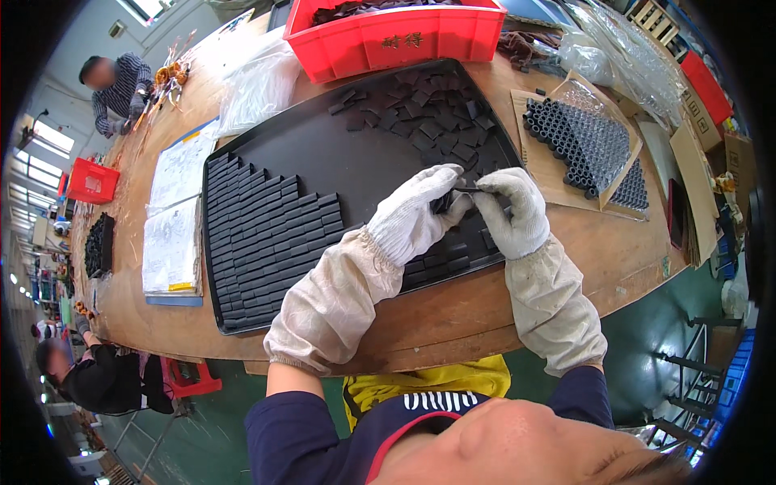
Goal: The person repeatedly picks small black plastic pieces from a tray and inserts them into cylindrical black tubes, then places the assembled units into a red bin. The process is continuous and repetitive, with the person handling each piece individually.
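My two hands wear white knit gloves and meet over the right part of a large black tray (pixel 360 153). My left hand (pixel 416 208) is closed, with dark pieces partly hidden in its fingers. A thin black piece (pixel 466 190) spans from it to my right hand (pixel 515 212), whose thumb and fingertips pinch the other end. Short black tube-like pieces (pixel 267 242) lie in close, stepped rows on the tray's left side. Loose flat black pieces (pixel 436 121) are scattered at its far right, and several more (pixel 449 259) lie by the near edge under my hands.
Behind the tray stands a red bin (pixel 396 40) with dark pieces inside. A cardboard tray (pixel 529 153) of upright black tubes, partly under clear plastic, sits right. Papers (pixel 174 218) and a plastic bag (pixel 259 85) lie left. Two other people (pixel 117 89) work at the far left.
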{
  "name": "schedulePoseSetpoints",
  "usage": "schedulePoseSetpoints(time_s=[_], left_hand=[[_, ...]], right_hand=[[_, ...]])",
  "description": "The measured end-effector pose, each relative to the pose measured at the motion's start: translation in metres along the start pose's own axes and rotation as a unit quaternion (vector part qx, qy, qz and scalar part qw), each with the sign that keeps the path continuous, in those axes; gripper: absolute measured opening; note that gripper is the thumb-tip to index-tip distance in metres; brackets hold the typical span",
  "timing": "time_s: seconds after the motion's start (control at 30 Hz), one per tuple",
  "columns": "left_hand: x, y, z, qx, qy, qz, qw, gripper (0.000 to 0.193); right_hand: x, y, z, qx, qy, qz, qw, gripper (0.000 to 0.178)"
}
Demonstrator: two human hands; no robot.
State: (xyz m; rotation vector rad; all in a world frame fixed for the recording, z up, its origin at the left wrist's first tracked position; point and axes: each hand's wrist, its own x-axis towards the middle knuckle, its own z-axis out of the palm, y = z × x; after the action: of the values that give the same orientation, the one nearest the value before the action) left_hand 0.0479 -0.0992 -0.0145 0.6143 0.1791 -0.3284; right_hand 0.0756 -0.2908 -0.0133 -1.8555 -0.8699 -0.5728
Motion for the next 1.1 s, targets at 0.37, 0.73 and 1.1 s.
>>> schedulePoseSetpoints(time_s=[0.37, 0.73, 1.1], left_hand=[[-0.009, 0.011, 0.018, -0.083, 0.021, -0.04, 0.995, 0.028], [-0.001, 0.003, -0.002, 0.017, -0.06, -0.074, 0.995, 0.03], [-0.001, 0.004, 0.001, -0.056, -0.096, -0.061, 0.992, 0.041]], right_hand=[[0.002, -0.003, -0.003, 0.05, -0.041, 0.039, 0.997, 0.022], [-0.002, 0.005, 0.002, 0.066, -0.104, 0.103, 0.987, 0.023], [0.003, -0.007, 0.005, -0.102, -0.012, -0.004, 0.995, 0.034]])
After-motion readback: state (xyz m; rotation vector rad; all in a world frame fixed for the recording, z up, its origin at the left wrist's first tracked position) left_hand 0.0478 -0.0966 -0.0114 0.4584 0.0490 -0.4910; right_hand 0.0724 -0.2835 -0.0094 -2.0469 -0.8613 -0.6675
